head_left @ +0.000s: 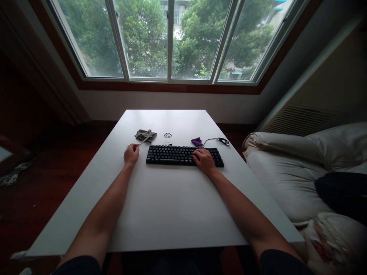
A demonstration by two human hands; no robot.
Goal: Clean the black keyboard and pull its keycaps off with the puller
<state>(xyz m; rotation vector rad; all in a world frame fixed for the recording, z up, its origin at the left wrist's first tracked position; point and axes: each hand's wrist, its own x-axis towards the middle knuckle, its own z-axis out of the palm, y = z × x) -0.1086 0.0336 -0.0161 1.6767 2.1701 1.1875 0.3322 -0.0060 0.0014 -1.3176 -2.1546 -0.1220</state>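
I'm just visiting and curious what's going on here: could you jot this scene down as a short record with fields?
Left hand: pinching a thin pale stick-like item, exact kind unclear
Right hand: resting on the right part of the black keyboard
Behind keyboard, left: crumpled grey cloth, partly under the item's far end
Behind keyboard, right: purple cloth, bundled cable
Surface: white table
Ahead: window

Straight ahead of me, a wide window in a reddish-brown frame gives onto leafy green trees. On my right stands a pale sofa with a dark bundle on it, a slatted grille beyond. To my left, pale cables lie tangled on the dark red floor.
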